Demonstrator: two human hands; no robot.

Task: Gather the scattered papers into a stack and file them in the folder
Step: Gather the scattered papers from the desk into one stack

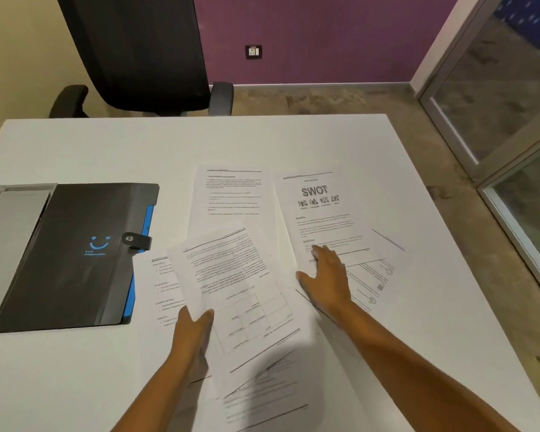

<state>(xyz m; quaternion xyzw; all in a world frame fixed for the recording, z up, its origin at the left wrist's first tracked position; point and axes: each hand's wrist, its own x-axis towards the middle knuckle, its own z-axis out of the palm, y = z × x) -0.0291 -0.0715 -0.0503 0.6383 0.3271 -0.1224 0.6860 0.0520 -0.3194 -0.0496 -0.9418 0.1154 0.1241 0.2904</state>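
Observation:
Several printed papers lie scattered over the white table (75, 385). My left hand (194, 332) grips a few sheets (225, 269) by their lower edge, lifted and tilted above the others. My right hand (328, 275) lies flat with fingers spread on the lower part of the page headed SWOT (321, 213). Another text page (231, 194) lies to the left of the SWOT page. More sheets (272, 385) overlap near the front edge, between my forearms. The black folder (72, 260) with blue edging and a snap strap rests shut at the left.
A grey tray or lid (10, 213) sits under the folder at the table's left edge. A black office chair (138, 54) stands behind the table. A glass partition (512, 120) runs along the right. The table's right edge slants toward the floor.

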